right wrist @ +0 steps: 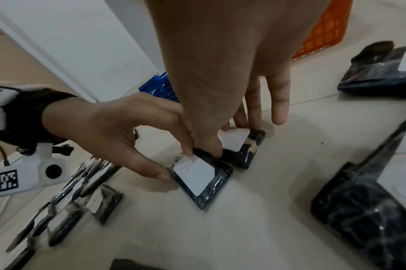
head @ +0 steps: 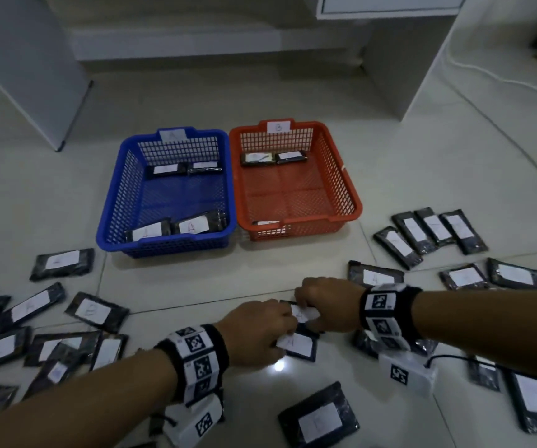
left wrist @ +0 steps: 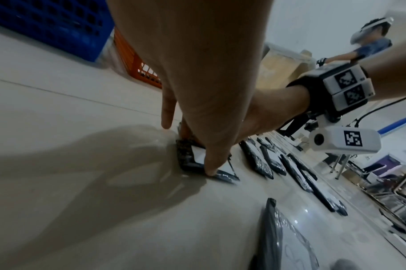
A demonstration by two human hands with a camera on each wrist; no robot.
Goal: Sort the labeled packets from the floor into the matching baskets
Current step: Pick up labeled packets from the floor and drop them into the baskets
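Observation:
Two black packets with white labels lie side by side on the floor tiles. My left hand [head: 278, 334] pinches the nearer packet [right wrist: 197, 177], marked A, thumb and forefinger at its corner. My right hand [head: 302, 313] curls over the farther packet [right wrist: 237, 141], thumb on its near edge and fingers at the far edge; its label looks like an A in the head view. Both packets rest on the floor. Beyond them stand the blue basket [head: 108, 221], tagged A, with several packets inside, and the red basket [head: 354, 202], tagged B, with three.
Several more labeled packets are scattered on the floor at the left [head: 96, 312], at the right [head: 432, 234] and near me [head: 319, 418]. White furniture [head: 24, 59] stands behind the baskets. A white cable [head: 500, 79] runs along the far right.

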